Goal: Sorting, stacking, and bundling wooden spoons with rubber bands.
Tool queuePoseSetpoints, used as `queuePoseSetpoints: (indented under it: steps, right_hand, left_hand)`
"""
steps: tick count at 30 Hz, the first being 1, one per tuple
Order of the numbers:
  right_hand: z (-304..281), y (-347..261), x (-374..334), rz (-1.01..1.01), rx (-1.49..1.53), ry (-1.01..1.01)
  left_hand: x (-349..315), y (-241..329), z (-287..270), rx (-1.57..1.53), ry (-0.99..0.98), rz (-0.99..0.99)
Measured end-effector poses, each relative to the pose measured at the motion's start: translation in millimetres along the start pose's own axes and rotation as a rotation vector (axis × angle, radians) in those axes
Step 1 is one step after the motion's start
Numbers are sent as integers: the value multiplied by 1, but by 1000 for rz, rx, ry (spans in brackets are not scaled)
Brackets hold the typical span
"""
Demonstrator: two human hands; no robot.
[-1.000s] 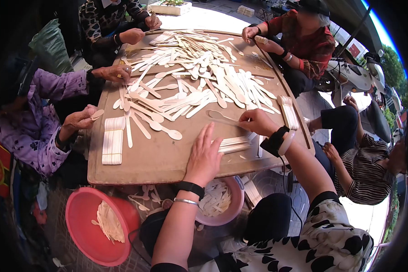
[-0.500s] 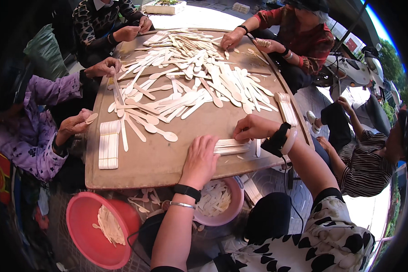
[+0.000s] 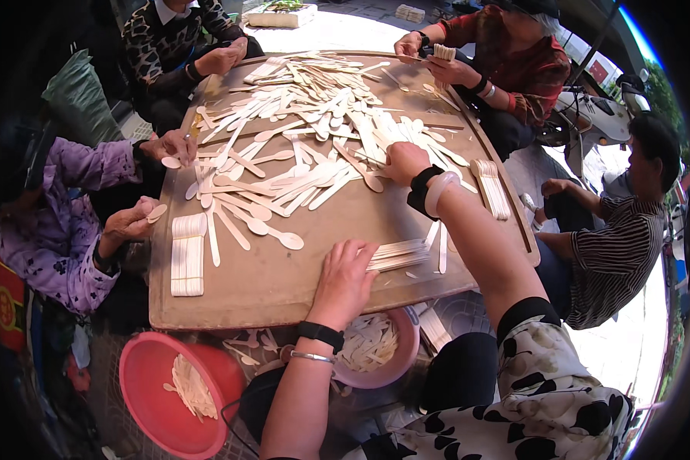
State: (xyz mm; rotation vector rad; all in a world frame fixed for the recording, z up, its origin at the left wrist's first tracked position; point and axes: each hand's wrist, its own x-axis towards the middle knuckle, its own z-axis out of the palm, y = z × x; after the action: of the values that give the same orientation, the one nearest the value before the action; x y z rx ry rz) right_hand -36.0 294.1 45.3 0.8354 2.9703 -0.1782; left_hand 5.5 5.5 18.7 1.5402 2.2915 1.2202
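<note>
My left hand [image 3: 343, 277] is closed around one end of a flat stack of wooden spoons [image 3: 399, 254], lying sideways near the table's front edge. My right hand [image 3: 406, 163] is at the right side of a large loose pile of wooden spoons [image 3: 314, 172]. Its fingers are curled in, and the hand itself hides the fingertips, so what they grip cannot be made out. A few loose spoons [image 3: 442, 247] lie under my right forearm, just beyond the stack's right end.
Banded spoon bundles [image 3: 188, 257] [image 3: 491, 189] rest at the table's left and right. Below the brown table [image 3: 284, 295] stand a red basin [image 3: 149, 383] and a pink basin [image 3: 406, 349] holding spoons. Co-workers handle spoons at the left and far sides; another person [image 3: 617, 253] sits at right.
My right hand has left the stack and moved up and away to the pile. My left hand stays on the stack. The far-right co-worker's hands have lifted off the table, with a spoon bundle.
</note>
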Motion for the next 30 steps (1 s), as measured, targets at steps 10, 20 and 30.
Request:
queuePoseSetpoints:
  steps: [10, 20, 30]
  right_hand:
    - [-20, 47, -75, 97, 1669, -266]
    - [5, 65, -110, 53, 1043, -221]
    - [-1, 35, -66, -95, 550, 136]
  left_hand:
    - [2, -2, 2, 23, 4, -5]
    - [4, -3, 8, 65, 24, 15]
    - [2, 0, 5, 27, -3, 6]
